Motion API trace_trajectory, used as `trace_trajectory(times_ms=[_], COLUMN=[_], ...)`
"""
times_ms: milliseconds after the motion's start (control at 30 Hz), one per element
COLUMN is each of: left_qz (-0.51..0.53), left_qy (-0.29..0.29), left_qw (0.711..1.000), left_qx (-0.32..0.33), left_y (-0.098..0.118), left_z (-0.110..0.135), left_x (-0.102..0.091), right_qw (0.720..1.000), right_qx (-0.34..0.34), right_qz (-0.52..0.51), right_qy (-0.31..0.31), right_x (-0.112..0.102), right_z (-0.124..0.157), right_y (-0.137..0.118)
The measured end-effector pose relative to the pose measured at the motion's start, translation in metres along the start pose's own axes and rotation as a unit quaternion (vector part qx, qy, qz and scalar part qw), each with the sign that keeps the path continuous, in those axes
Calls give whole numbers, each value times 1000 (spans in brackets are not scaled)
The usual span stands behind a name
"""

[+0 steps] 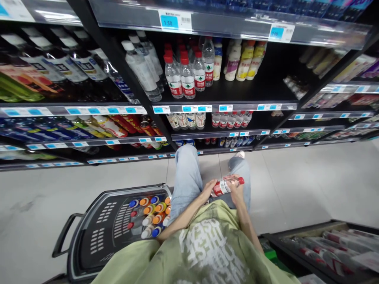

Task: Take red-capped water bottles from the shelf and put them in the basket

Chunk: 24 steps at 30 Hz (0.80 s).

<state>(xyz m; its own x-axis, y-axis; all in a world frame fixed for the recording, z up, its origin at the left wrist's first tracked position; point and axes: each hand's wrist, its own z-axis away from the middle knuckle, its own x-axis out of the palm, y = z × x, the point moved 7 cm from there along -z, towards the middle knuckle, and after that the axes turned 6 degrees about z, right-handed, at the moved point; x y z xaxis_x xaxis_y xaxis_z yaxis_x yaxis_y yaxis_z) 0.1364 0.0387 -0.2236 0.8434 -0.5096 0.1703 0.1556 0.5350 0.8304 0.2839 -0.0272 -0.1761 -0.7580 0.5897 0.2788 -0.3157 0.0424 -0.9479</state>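
Note:
Across my lap lies a water bottle (221,188) with a red cap and a red-and-white label, its cap end toward the right. My left hand (209,188) grips it near the base. Around the cap end my right hand (235,189) is wrapped, with the cap showing past the fingers. To my left stands a grey shopping basket (106,209) holding several bottles with blue, orange, white and red caps. Red-capped water bottles (187,79) like the held one stand upright on the shelf in front.
Dark shelving with price tags (197,109) spans the view ahead. White-capped clear bottles (143,67) and yellow drink bottles (247,61) share the middle shelf. At lower right, a dark-edged bin (319,232) holds bottles lying down. Grey tiled floor (284,177) runs between.

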Motion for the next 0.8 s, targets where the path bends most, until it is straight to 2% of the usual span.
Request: trace_trajectory(times_ms=[67, 133, 167, 233, 300, 367, 467, 567, 667, 733, 800], left_qz=[56, 106, 123, 118, 46, -44, -78, -73, -160, -240, -296], left_qy=[-2, -40, -59, -60, -34, 8, 39, 4, -40, -55, -42], left_qw=[998, 991, 988, 990, 998, 994, 982, 974, 957, 941, 929], left_qx=[-33, -70, -76, -50, 23, 103, 167, 214, 240, 234, 217], left_y=[-1, 0, 3, 13, 31, 51, 81, 117, 149, 157, 154], left_z=[6, 16, 22, 33, 45, 60, 92, 132, 170, 184, 191], left_x=[7, 18, 21, 18, 4, -17, -47, -67, -77, -81, -87], right_qw=[999, 996, 992, 984, 974, 960, 937, 920, 884, 850, 821], right_qx=[-4, -11, -19, -45, -73, -86, -78, -58, -59, -72, -81], right_qz=[18, 57, 84, 139, 183, 227, 282, 293, 315, 347, 373], right_qy=[-31, -72, -87, -106, -117, -140, -189, -255, -341, -389, -425], right_x=[11, 24, 31, 43, 54, 66, 83, 99, 118, 130, 142], right_z=[9, 18, 22, 29, 36, 42, 54, 66, 77, 84, 90], right_y=[-1, -2, -3, -9, -17, -25, -32, -32, -28, -24, -20])
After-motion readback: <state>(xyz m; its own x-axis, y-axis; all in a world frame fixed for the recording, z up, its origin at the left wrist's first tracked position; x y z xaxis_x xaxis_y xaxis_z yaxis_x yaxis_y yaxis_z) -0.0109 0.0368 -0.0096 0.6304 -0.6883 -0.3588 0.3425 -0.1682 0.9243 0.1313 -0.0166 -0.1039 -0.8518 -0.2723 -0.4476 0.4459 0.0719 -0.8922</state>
